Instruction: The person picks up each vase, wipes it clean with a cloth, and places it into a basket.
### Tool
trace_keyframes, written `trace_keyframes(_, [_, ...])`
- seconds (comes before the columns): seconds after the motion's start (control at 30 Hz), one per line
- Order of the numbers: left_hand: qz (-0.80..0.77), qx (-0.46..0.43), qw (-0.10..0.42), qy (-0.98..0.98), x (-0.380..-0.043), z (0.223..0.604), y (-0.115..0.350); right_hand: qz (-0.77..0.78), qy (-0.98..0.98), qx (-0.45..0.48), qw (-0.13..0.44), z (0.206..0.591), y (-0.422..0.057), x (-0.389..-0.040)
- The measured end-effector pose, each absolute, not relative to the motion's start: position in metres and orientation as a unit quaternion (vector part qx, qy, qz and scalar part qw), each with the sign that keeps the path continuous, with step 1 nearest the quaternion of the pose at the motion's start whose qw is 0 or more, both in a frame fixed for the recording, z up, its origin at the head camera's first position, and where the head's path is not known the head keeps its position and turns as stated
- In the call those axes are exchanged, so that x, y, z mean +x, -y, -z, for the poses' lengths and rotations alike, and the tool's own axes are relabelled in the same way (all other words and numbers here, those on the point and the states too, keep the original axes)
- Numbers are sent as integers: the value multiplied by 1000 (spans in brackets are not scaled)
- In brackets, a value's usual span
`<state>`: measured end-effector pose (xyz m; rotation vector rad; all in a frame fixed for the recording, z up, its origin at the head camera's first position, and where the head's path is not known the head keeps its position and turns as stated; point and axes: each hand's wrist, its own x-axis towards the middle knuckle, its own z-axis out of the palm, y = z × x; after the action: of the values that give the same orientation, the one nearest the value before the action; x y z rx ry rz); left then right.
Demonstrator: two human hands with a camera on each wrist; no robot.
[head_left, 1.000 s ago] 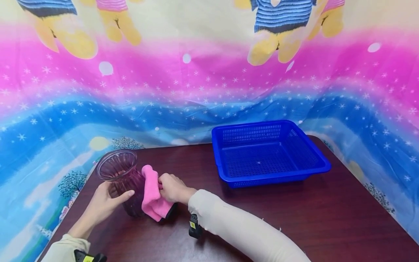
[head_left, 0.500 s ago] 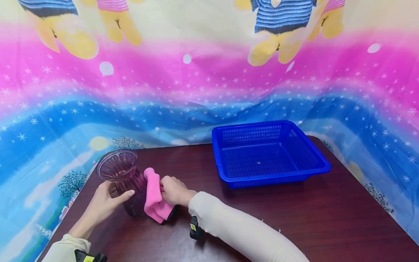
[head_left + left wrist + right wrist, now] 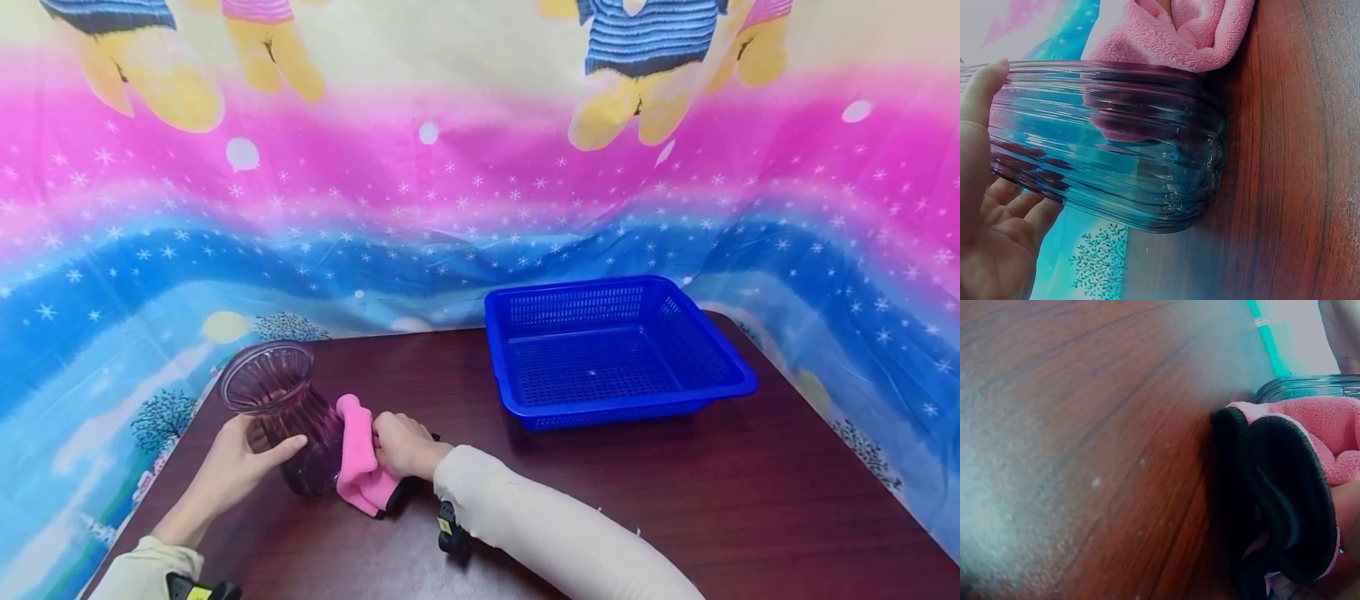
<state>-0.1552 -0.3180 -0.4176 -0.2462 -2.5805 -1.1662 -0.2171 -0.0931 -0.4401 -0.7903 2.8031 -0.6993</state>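
Observation:
A ribbed purple glass vase (image 3: 307,433) with a flared rim stands upright at the left of the table. My left hand (image 3: 236,458) grips it below the neck, thumb in front and fingers behind, as the left wrist view also shows. Bunched in my right hand (image 3: 403,444) is a pink cloth (image 3: 360,467) with a dark edge, held against the vase's right side. In the left wrist view the cloth (image 3: 1160,37) lies along the vase wall (image 3: 1141,150). The right wrist view shows the cloth's black trim (image 3: 1288,494) close over the table, with my right fingers partly hidden in its folds.
A blue plastic basket (image 3: 622,410) with perforated walls stands at the back right of the dark wooden table (image 3: 675,508). Behind the table hangs a printed backdrop cloth (image 3: 450,183), which also runs down both sides.
My right hand and the pink cloth have slid slightly right and toward me, down along the vase's side. The left hand and the vase have stayed in place.

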Motion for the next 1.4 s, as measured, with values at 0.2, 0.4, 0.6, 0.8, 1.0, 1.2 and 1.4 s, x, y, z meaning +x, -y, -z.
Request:
trace_keyframes(0.2, [412, -94, 154, 893, -155, 417, 318, 209, -941, -262, 51, 444, 94, -217])
trace_keyframes(0.4, [413, -88, 147, 894, -155, 419, 317, 202, -942, -263, 51, 445, 93, -216])
trace_keyframes(0.6, [416, -85, 146, 894, -155, 420, 317, 205, -942, -262, 48, 448, 93, -216])
trace_keyframes(0.8, [415, -82, 145, 894, -154, 420, 317, 216, -940, -260, 45, 449, 93, -214])
trace_keyframes(1.0, [415, -82, 144, 895, -153, 420, 317, 224, -939, -257, 45, 450, 93, -212])
trace_keyframes(1.2, [411, -83, 143, 897, -155, 421, 317, 238, -935, -259, 44, 451, 91, -212])
trace_keyframes(1.4, [420, -90, 136, 893, -154, 421, 317, 239, -933, -267, 31, 454, 90, -213])
